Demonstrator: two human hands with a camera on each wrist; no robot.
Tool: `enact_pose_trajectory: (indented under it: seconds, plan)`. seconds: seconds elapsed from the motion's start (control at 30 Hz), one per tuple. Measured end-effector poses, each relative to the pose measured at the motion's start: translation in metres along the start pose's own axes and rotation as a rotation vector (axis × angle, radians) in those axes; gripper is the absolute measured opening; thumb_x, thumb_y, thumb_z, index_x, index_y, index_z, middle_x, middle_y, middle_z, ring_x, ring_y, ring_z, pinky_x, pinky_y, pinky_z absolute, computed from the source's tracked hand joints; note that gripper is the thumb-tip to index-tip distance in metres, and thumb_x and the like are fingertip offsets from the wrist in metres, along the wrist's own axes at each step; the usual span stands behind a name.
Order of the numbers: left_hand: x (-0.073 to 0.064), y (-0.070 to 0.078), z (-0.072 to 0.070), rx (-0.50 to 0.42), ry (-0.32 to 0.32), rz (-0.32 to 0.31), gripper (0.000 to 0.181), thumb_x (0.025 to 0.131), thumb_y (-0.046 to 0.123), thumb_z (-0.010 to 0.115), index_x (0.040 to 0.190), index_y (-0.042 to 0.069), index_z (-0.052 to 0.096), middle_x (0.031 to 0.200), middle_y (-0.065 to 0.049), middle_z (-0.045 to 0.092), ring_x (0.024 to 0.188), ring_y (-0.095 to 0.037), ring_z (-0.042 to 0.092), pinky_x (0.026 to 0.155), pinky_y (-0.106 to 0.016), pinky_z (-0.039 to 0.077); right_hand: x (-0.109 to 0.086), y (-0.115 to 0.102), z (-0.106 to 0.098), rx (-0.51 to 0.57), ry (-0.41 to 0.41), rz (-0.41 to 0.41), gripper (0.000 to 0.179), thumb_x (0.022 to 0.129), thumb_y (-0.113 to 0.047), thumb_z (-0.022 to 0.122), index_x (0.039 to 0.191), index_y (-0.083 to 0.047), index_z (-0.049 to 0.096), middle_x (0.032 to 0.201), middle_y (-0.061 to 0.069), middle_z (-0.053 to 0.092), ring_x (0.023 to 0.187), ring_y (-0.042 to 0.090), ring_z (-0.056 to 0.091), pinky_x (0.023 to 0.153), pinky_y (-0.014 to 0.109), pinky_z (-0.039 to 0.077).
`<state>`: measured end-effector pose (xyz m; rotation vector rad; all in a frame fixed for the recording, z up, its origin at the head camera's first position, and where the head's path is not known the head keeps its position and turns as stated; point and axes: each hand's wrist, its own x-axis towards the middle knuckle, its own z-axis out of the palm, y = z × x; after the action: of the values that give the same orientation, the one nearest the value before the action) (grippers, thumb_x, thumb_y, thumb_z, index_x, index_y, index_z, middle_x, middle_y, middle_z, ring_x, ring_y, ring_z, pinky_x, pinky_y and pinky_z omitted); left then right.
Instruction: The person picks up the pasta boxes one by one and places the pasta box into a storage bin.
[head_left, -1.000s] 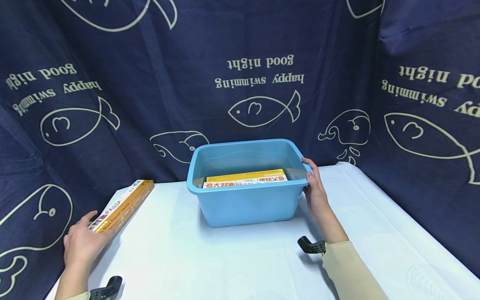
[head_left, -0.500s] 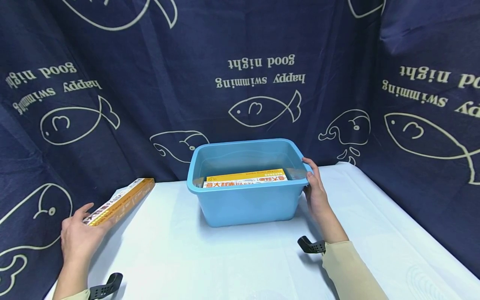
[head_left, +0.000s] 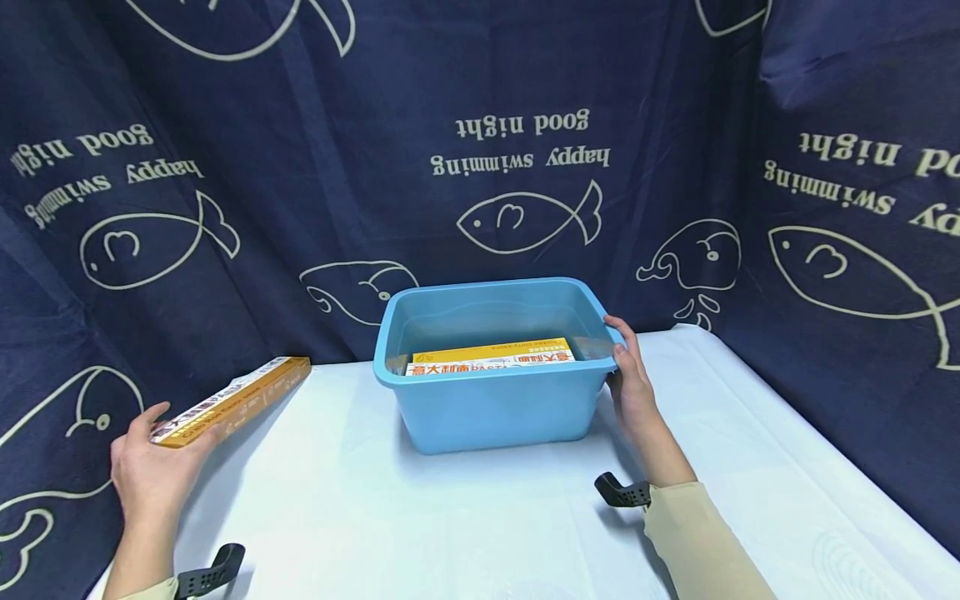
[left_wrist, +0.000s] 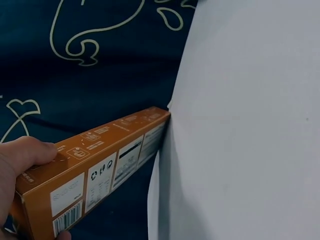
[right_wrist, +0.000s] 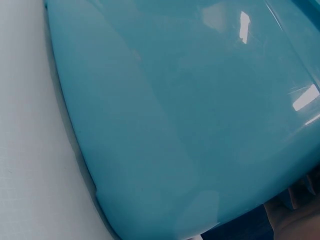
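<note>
At the table's left edge my left hand (head_left: 153, 475) grips the near end of a long orange and white pasta box (head_left: 236, 400). That end is lifted, while the far end lies low by the back corner. In the left wrist view, the thumb (left_wrist: 35, 152) lies on the orange side of the box (left_wrist: 100, 155), and a fingertip shows below its barcode. My right hand (head_left: 636, 396) holds the right rim of a light blue plastic bin (head_left: 495, 417); part of its fingers is hidden behind the rim. Inside the bin lie pasta boxes (head_left: 491, 350), their lower parts hidden.
A white cloth covers the table (head_left: 360, 508). Dark blue curtains (head_left: 420, 92) with fish drawings rise along the back and both sides. Black wrist mounts (head_left: 622, 490) stick out from both wrists.
My left hand has moved slightly up and to the left, raising the near end of the pasta box and tilting it. The right hand and the bin have stayed in place.
</note>
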<state>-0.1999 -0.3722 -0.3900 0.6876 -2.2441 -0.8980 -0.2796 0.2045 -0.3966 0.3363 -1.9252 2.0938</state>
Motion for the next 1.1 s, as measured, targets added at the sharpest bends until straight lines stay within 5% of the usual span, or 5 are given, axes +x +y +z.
enact_pose_trajectory:
  seconds: [0.3,0.43,0.7,0.93,1.1]
  plan:
    - [0.0,0.008,-0.002,-0.12,0.081,-0.049,0.081,0.078,0.022,0.079,0.15,0.017,0.042,0.145,-0.022,0.047,0.134,-0.041,0.042,0.114,-0.054,0.031,0.001,-0.001,0.001,0.006,0.002,-0.002,0.054,0.099,-0.041,0.034,0.152,-0.031,0.029,0.162,0.005,0.02,0.152,0.033,0.015,0.122,0.065,0.001]
    - [0.0,0.012,-0.003,-0.181,0.107,-0.11,0.08,0.079,0.028,0.079,0.15,0.021,0.043,0.151,-0.015,0.047,0.137,-0.033,0.044,0.117,-0.035,0.034,0.001,0.0,0.0,0.008,0.002,-0.004,0.054,0.099,-0.04,0.034,0.152,-0.03,0.029,0.162,0.005,0.02,0.152,0.034,0.015,0.122,0.065,0.001]
    - [0.0,0.017,-0.005,-0.4,0.16,-0.195,0.078,0.076,0.021,0.084,0.144,0.033,0.048,0.12,0.027,0.048,0.114,0.005,0.047,0.108,-0.011,0.035,0.0,0.0,0.0,0.008,0.006,0.009,0.053,0.099,-0.04,0.034,0.151,-0.031,0.029,0.162,0.005,0.021,0.152,0.034,0.016,0.122,0.065,0.002]
    - [-0.002,0.025,-0.006,-0.679,0.179,-0.201,0.08,0.071,-0.001,0.084,0.138,0.029,0.052,0.12,0.019,0.052,0.111,0.002,0.049,0.103,-0.008,0.039,-0.001,-0.001,0.001,0.005,0.002,0.004,0.054,0.099,-0.04,0.034,0.152,-0.031,0.029,0.162,0.005,0.02,0.153,0.033,0.014,0.122,0.065,0.001]
    - [-0.004,0.029,-0.006,-0.747,0.175,-0.194,0.081,0.071,-0.006,0.083,0.138,0.028,0.052,0.121,0.016,0.051,0.113,0.0,0.049,0.095,-0.004,0.042,-0.002,-0.001,0.001,-0.003,0.001,0.005,0.054,0.099,-0.04,0.033,0.152,-0.032,0.029,0.163,0.005,0.019,0.153,0.033,0.014,0.122,0.066,0.001]
